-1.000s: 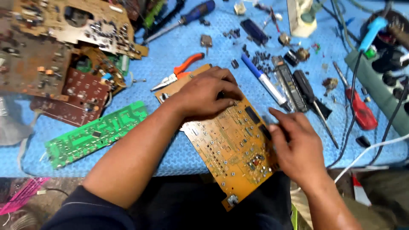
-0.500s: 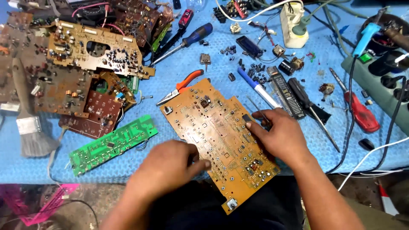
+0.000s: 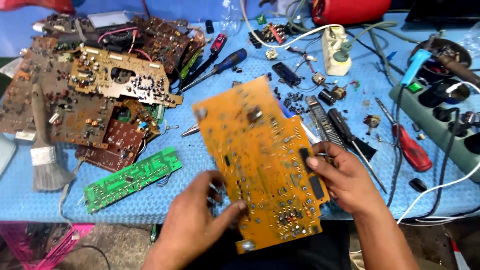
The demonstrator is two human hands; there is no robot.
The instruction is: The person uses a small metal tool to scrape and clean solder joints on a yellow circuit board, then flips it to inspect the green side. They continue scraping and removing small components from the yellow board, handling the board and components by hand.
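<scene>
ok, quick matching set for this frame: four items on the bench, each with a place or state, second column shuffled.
1. orange circuit board
2. green circuit board
3. brush
4. red-handled screwdriver

a. far left, bristles toward the bench's near edge
b. lifted, held in both hands
c. right, beside the power strip
d. flat on the mat, left of the hands

Pairs: 1-b, 2-d, 3-a, 4-c

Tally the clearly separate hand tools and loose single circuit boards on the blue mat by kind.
Orange board, held by left hand and right hand: 1
Green board: 1
Brush: 1
Red-handled screwdriver: 1
Blue-handled screwdriver: 1
Total: 5
</scene>
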